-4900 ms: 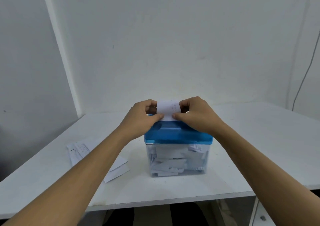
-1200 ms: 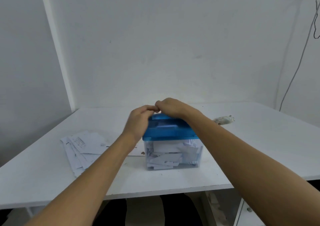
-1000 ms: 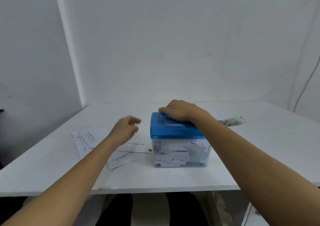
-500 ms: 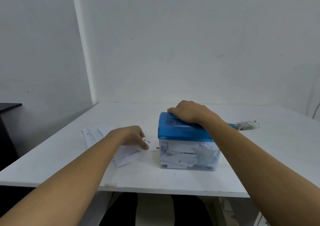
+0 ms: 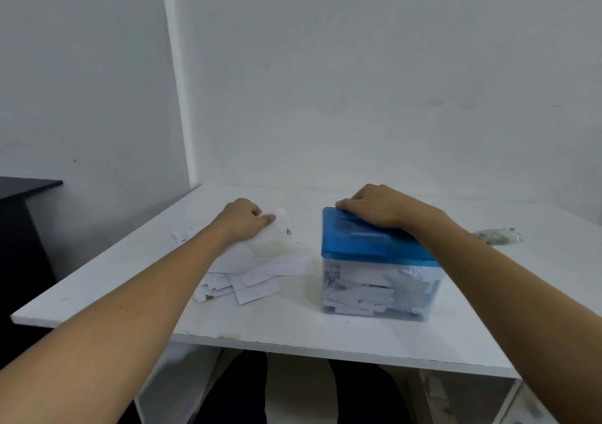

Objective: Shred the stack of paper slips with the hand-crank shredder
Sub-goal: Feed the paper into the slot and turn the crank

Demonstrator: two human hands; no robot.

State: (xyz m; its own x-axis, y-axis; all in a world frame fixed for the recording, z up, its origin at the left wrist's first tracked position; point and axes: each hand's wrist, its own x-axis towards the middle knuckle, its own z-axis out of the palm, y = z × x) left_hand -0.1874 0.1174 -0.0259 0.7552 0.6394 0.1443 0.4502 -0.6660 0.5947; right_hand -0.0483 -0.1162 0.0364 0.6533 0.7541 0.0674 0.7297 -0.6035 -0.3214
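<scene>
Fetching a fresh slip (image 5: 279, 228): left hand (image 5: 242, 221) apparently pinches it off the stack (image 5: 250, 277); right hand (image 5: 374, 207) lies flat, steadying the shredder (image 5: 374, 254). Next: square it to the slot.

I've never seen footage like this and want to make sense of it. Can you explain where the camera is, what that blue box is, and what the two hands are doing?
There is one picture, taken by a camera worn on a person's head that looks down at their own bare arms. There is no robot.

On the white table stands a hand-crank shredder: a blue lid on a clear bin with cut paper inside. Its crank is not visible here.

The right hand rests on the lid, seemingly to steady it. The left hand pinches one paper slip over a loose stack of slips lying left of the shredder. Something small and crumpled lies far right.
</scene>
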